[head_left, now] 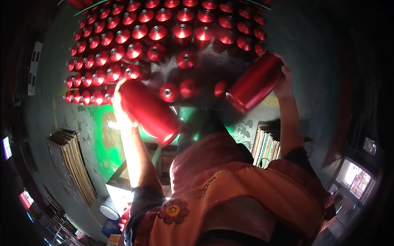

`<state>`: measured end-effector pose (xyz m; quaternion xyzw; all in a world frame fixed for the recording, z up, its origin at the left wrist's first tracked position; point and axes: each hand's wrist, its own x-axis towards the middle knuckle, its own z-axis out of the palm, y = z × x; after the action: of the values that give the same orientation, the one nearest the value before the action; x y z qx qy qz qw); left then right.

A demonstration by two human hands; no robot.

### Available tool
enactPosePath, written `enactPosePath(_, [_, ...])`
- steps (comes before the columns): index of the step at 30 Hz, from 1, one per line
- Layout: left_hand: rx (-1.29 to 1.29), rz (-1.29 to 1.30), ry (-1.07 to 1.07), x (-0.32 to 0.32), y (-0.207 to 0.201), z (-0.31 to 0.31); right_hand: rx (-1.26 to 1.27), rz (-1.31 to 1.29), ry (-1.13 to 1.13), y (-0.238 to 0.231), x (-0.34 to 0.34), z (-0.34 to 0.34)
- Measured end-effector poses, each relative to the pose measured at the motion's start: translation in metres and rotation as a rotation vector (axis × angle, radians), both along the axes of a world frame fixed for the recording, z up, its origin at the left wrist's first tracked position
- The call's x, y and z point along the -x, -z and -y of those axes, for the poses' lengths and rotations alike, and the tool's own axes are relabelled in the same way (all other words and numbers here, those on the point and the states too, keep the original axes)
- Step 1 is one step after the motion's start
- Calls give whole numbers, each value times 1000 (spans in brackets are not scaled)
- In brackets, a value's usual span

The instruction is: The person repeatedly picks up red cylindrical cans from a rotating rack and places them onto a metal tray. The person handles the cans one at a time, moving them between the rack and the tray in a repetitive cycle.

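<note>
Orange-and-red patterned clothing [230, 192], with a small flower patch [173, 211], fills the lower field nearest the lens; both forearms rise from it.

Largest element beyond: a dark pallet-like surface [205, 65] carrying many upright red metal canisters [123, 37], glossy cylinders with narrow silver threaded necks. They stand tightly in rows at left and top, while the near middle rows are thinned to a few scattered pieces [186, 59]. Green-and-grey painted floor [102, 139] shows below, worn in patches, with stacks of flat cardboard sheets [74, 164] at left and another stack [266, 143] at right; a white bucket [110, 210] sits low left.

Left hand [120, 107]: fingers wrapped round the neck end of a red canister [150, 110], held tilted, base toward the camera, above the near edge of the surface. Right hand [283, 80]: fingers clamped on the far end of a second red canister [254, 82], also tilted, open base facing down-left.

Risk, as a judgement: smooth anodised-looking walls held by one end offer little grip, so either cylinder could slip and dent on the floor. A swung base may also topple the loose standing pieces, which could knock their neighbours in turn.
</note>
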<state>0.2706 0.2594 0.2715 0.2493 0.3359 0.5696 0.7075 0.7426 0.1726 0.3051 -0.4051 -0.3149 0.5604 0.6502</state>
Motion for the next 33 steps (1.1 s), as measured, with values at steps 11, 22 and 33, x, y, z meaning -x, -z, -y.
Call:
enactPosePath(11, [-847, -1219, 144, -284, 95, -56, -10, 1346, -99, 124, -58, -26])
enactPosePath(22, [-1006, -1292, 353, -276, 121, -49, -100, 1439, -187, 139, -97, -17])
enactPosePath(33, [-876, -1457, 492, -368, 146, -132, 208, 1431, 126, 194, -132, -76])
